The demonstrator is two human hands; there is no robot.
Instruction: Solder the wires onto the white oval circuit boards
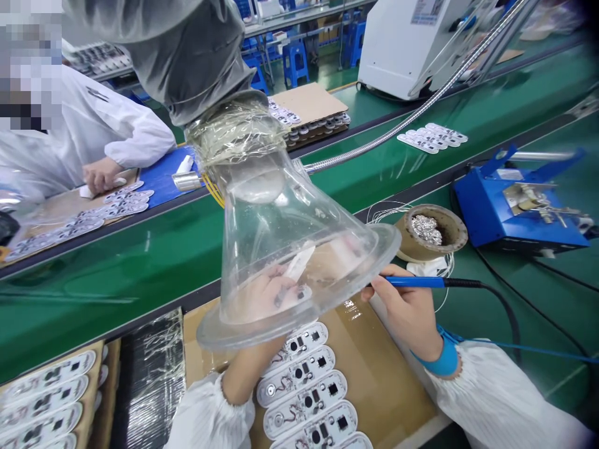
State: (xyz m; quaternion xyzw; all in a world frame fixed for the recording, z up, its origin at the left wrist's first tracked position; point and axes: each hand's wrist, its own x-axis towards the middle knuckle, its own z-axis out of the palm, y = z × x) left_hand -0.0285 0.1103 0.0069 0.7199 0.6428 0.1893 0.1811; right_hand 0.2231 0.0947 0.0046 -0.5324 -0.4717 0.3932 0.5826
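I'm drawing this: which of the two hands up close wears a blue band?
The right hand: a blue band is on its wrist, and it holds a blue tool. The left hand, seen through the clear hood, shows no band.

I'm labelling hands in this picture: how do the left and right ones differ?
The left hand shows through the clear hood; the right hand is mostly seen directly. The left holds a white piece, the right a blue-handled tool. The right wears a blue wristband; none shows on the left. Both are bare, with white sleeves.
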